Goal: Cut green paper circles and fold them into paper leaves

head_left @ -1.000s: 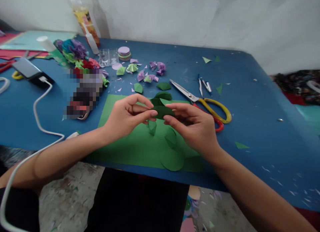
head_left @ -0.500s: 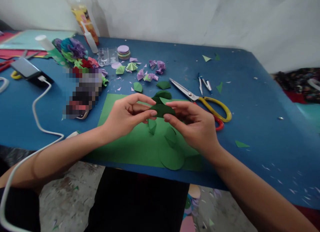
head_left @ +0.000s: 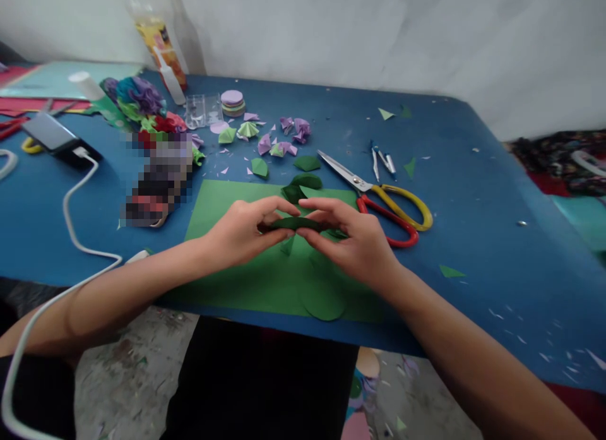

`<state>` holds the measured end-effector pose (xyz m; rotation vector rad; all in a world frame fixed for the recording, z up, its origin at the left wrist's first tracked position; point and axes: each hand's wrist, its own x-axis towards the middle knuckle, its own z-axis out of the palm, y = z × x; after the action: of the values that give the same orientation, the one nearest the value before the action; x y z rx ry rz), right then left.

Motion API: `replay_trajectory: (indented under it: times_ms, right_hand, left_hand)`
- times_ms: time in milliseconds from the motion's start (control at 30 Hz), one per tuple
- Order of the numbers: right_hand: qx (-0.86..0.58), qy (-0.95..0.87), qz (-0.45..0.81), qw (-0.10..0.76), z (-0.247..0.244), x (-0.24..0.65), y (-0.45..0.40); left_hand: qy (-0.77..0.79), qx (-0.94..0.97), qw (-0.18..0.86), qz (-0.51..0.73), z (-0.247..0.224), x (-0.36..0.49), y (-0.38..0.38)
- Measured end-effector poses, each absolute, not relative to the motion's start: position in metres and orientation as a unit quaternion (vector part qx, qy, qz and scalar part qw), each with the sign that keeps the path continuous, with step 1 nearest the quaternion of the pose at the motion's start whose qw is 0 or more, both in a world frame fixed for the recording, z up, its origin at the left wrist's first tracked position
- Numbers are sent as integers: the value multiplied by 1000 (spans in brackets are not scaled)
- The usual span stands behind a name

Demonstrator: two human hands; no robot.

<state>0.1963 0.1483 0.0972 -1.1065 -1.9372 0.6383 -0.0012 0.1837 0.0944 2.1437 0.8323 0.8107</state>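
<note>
Between my two hands is a dark green folded paper piece [head_left: 297,223], seen nearly edge-on. My left hand [head_left: 243,230] grips its left end, thumb below and fingers above. At the other end my right hand [head_left: 348,233] pinches it the same way, and the fingertips of both hands almost meet. Beneath them lies a green paper sheet [head_left: 237,285] with a green paper circle [head_left: 326,301] on its front part. Beyond my fingertips rest more dark green folded pieces [head_left: 305,181], partly hidden by my hands.
Scissors [head_left: 374,190] with yellow and red handles lie right of the sheet. A compass [head_left: 382,159] is behind them. Purple and light green folded papers [head_left: 274,143] sit at the back. A phone [head_left: 59,137] with a white cable [head_left: 71,222] stands left, near a bottle [head_left: 161,39].
Both hands have drawn closer together and slightly lower. The green paper piece has turned from showing its broad face to nearly edge-on. The red scissor handle shows more now.
</note>
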Motion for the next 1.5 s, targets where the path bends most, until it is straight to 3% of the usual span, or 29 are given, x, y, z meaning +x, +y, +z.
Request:
replay_trajectory:
  times_ms: [300, 567, 833, 1233, 1500]
  right_hand:
    - [-448, -744, 296, 397, 93, 194, 152]
    - [-439, -728, 305, 429, 96, 198, 154]
    - [-440, -766, 230, 409, 94, 205, 159]
    - [-441, -699, 372, 423, 100, 196, 152]
    - [-423, -687, 397, 439, 99, 193, 151]
  left_hand:
    - [324, 843, 322, 284, 97, 0, 184]
    - [271, 778, 505, 259, 96, -6, 190]
    - [306, 705, 568, 297, 101, -2, 189]
    - [290, 744, 528, 289, 92, -3, 190]
    - [319, 802, 407, 299, 96, -6, 189]
